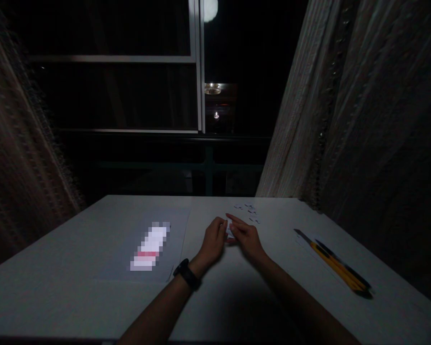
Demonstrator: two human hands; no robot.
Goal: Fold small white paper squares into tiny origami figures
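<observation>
My left hand (214, 238) and my right hand (246, 237) meet over the middle of the white table (222, 297). Between them is a small piece of white paper (230, 230), pinched by the fingers of both hands. Its shape is mostly hidden by the fingers. A dark watch (187, 274) is on my left wrist. Just beyond my right hand lie several small pale pieces with dark marks (252, 212), too dim to make out clearly.
A yellow utility knife (332, 263) with its blade out lies at the right, alongside a dark slim tool (345, 266). At the left a lit, pixelated phone-like screen (151, 245) rests on a pale sheet (115, 258). Curtains (290, 105) flank a dark window.
</observation>
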